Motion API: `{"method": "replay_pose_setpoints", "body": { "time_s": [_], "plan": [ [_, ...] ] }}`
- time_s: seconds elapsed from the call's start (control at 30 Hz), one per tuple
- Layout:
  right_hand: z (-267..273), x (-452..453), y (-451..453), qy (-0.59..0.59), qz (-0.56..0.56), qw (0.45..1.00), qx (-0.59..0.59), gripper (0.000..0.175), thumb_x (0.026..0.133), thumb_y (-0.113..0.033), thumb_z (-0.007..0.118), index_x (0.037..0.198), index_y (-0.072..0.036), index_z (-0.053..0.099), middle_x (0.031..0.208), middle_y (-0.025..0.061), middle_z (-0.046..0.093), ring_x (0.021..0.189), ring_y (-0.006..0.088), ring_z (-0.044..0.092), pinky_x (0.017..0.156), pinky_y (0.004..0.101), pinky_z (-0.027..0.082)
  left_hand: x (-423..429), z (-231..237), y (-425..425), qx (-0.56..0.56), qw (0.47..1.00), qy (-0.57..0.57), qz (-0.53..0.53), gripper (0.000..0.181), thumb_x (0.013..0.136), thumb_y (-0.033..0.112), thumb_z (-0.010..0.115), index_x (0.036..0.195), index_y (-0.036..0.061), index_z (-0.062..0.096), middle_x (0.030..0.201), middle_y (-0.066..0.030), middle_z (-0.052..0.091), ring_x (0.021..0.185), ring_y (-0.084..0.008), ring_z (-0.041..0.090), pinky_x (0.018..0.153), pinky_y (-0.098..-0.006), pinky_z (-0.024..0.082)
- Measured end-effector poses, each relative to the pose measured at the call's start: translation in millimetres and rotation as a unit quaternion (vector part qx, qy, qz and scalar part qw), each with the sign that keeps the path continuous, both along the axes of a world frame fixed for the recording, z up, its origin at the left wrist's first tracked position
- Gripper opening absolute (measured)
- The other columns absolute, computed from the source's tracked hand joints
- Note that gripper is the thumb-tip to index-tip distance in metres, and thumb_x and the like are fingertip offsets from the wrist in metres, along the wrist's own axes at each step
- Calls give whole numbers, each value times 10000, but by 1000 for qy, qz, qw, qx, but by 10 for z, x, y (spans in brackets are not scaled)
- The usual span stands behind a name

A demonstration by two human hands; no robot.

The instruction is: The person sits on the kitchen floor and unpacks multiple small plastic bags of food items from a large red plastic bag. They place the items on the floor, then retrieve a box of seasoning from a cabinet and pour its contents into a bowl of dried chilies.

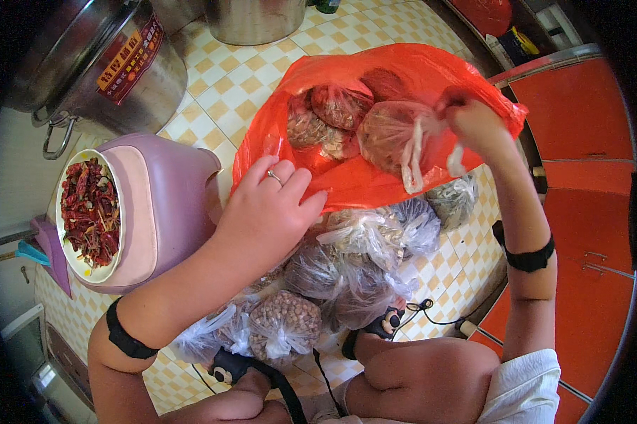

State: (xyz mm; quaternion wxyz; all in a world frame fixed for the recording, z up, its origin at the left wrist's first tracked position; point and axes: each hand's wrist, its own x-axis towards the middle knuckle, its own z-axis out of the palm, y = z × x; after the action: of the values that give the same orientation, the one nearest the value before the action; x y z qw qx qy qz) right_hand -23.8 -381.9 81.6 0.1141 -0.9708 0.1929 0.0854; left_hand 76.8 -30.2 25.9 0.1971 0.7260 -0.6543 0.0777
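Observation:
A large red plastic bag (403,58) lies spread with its mouth towards me. My left hand (273,204), a ring on one finger, grips its near left rim. Inside the red bag, my right hand (475,124) holds the gathered neck of a clear plastic bag (390,132) with brownish contents; its handles dangle and the fingertips are blurred. Beside that are a bag of dark reddish pieces (342,103) and a bag of pale chopped pieces (308,127). What fills them cannot be told exactly.
Several knotted clear bags (345,275) cover the tiled floor between the red bag and my feet. At left, a plate of dried red chillies (91,212) rests on a purple stool (181,196). Steel pots (138,79) stand behind; red cabinets (572,116) line the right. A black cord (440,320) lies near my foot.

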Motion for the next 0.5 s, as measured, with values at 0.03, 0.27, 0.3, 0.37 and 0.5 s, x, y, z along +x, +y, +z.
{"method": "replay_pose_setpoints", "body": {
  "time_s": [0.03, 0.27, 0.3, 0.37, 0.5],
  "plan": [
    [-76, 53, 32, 29, -38, 998, 37, 275, 800, -170, 587, 974, 2, 712, 812, 171, 717, 747, 294, 692, 705, 412, 534, 12, 5, -11, -2, 1000, -4, 0, 58, 781, 148, 646, 816, 103, 656, 837, -64, 534, 907, -250, 576, 978, -438, 473],
    [-1052, 808, 411, 106, 28, 993, 38, 365, 859, -285, 641, 1146, -74, 721, 1062, 174, 737, 982, 347, 696, 882, 443, 528, -13, -5, -162, 0, 999, -30, -12, 38, 758, 137, 636, 760, 100, 627, 839, -65, 537, 900, -250, 587, 995, -449, 478],
    [-1217, 898, 487, 84, 16, 993, 83, 382, 875, -321, 657, 1175, -92, 720, 1071, 152, 743, 994, 335, 699, 895, 442, 527, -12, 1, -182, 4, 1000, -26, -15, 36, 755, 134, 635, 755, 100, 625, 840, -67, 538, 901, -251, 589, 996, -450, 479],
    [-1457, 981, 615, 20, 8, 994, 105, 355, 900, -348, 666, 1145, -99, 735, 1044, 131, 754, 978, 317, 709, 873, 435, 537, 22, 23, -201, 5, 999, -34, -9, 37, 753, 133, 634, 751, 100, 619, 844, -68, 540, 901, -252, 591, 992, -449, 481],
    [-1388, 1000, 534, 30, 91, 993, 65, 325, 884, -280, 646, 1118, -71, 733, 1025, 144, 754, 959, 318, 711, 854, 426, 538, 92, 64, -202, -6, 999, -40, 1, 41, 748, 135, 633, 753, 100, 611, 852, -69, 541, 903, -255, 595, 980, -446, 485]
  ]
}}
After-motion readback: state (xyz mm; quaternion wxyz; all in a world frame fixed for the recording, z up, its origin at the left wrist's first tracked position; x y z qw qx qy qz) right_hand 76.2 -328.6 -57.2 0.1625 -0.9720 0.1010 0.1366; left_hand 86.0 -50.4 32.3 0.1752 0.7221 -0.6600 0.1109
